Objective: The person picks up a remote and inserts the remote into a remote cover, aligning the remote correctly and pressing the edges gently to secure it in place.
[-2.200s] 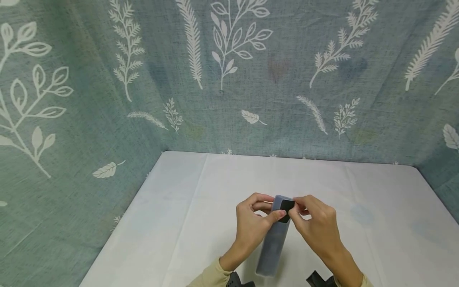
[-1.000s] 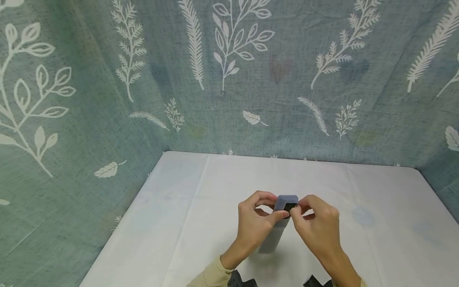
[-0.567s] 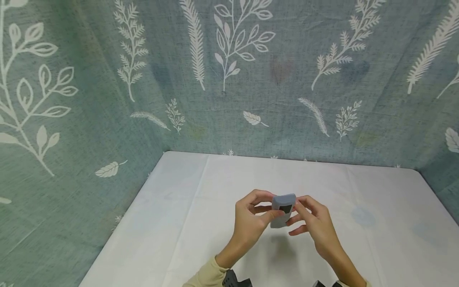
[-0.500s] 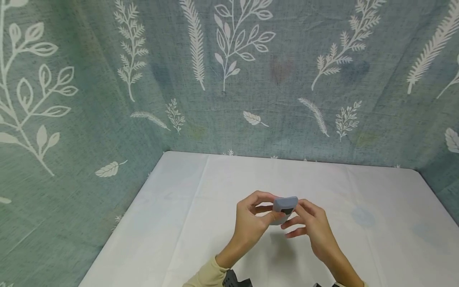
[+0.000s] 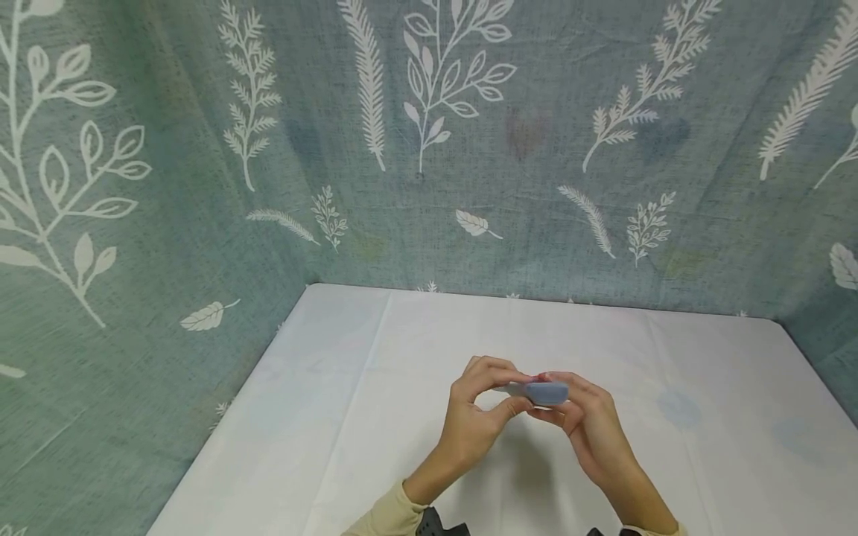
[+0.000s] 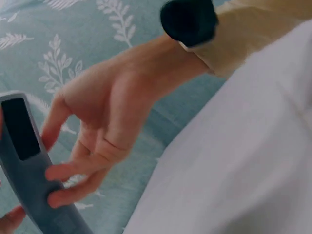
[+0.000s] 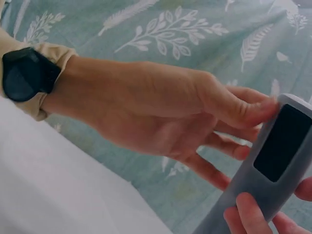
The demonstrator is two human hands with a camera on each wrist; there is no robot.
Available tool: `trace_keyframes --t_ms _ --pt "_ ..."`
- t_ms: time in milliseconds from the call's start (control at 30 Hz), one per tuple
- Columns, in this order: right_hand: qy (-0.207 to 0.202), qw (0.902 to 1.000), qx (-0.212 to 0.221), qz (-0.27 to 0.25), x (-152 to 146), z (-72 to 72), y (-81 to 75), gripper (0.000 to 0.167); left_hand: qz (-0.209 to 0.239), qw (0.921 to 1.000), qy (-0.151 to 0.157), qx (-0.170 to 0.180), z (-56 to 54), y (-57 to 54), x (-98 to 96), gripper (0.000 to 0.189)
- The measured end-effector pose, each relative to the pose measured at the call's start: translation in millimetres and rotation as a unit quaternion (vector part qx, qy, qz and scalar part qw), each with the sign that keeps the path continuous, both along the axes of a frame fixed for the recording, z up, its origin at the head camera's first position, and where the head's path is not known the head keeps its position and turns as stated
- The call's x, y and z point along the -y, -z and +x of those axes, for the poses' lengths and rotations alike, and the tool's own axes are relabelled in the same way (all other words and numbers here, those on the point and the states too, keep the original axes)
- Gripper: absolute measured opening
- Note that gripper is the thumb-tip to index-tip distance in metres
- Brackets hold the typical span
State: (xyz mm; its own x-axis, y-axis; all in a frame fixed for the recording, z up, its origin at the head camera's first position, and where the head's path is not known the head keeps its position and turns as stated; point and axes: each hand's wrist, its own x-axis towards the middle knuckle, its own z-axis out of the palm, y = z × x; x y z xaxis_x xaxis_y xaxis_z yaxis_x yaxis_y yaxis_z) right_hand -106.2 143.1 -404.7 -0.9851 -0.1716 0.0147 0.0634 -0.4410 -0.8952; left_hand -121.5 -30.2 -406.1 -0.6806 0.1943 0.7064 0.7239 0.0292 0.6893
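Between both hands is a long, slim grey remote-like device (image 5: 546,393) with rounded edges, held above the white table and seen end-on in the head view. The right wrist view shows its black rectangular panel (image 7: 283,142) near one end; its lower end leaves that frame. My left hand (image 5: 472,409) grips it from the left, thumb on the near side, fingers on the far side. My right hand (image 5: 596,428) holds its right side, fingers bent around the edges. In the left wrist view, right-hand fingertips (image 6: 61,184) touch the grey body (image 6: 34,180) below the panel.
The white table (image 5: 375,447) lies under the hands, with a soft shadow below the device. A green-blue curtain (image 5: 429,246) with white leaf prints stands behind and at the sides. Dark wrist-worn cameras (image 5: 439,523) show at the lower frame edge.
The device has tipped from showing its long face and black panel to showing its end. My right hand has shifted from pinching its upper corner to holding the right side.
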Motion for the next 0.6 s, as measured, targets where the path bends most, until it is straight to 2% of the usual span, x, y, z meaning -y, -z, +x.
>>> trace_keyframes --t_ms 133,200,267,333,367,467,600 --pt "0.020 0.9998 0.004 -0.003 -1 -2.1 -3.7 0.017 0.005 0.9997 -0.004 -0.022 -1.8 1.6 1.3 0.021" --pt "0.038 0.9992 0.010 0.013 -1 -2.8 -7.1 0.014 0.017 0.9998 -0.007 -0.011 -2.8 2.3 0.7 0.017" --pt "0.050 0.9984 0.008 0.024 -1 -3.4 -10.0 0.014 0.039 0.9985 -0.002 0.038 -2.8 2.0 -0.5 0.014" --pt "0.063 0.9974 0.002 0.036 -2 -3.6 -12.2 0.017 0.059 0.9926 0.008 0.106 -3.3 2.1 -1.3 0.015" --pt "0.069 0.9967 -0.003 0.043 -2 -3.8 -13.1 0.020 0.073 0.9868 0.018 0.144 -3.7 1.7 -1.5 0.017" --pt "0.084 0.9940 -0.023 0.066 -3 -4.0 -15.2 0.027 0.107 0.9601 0.050 0.253 -4.9 -2.2 -1.5 0.029" --pt "0.102 0.9893 -0.045 0.094 -4 -4.0 -17.4 0.033 0.136 0.9274 0.080 0.339 -7.1 -9.8 -0.6 0.043"
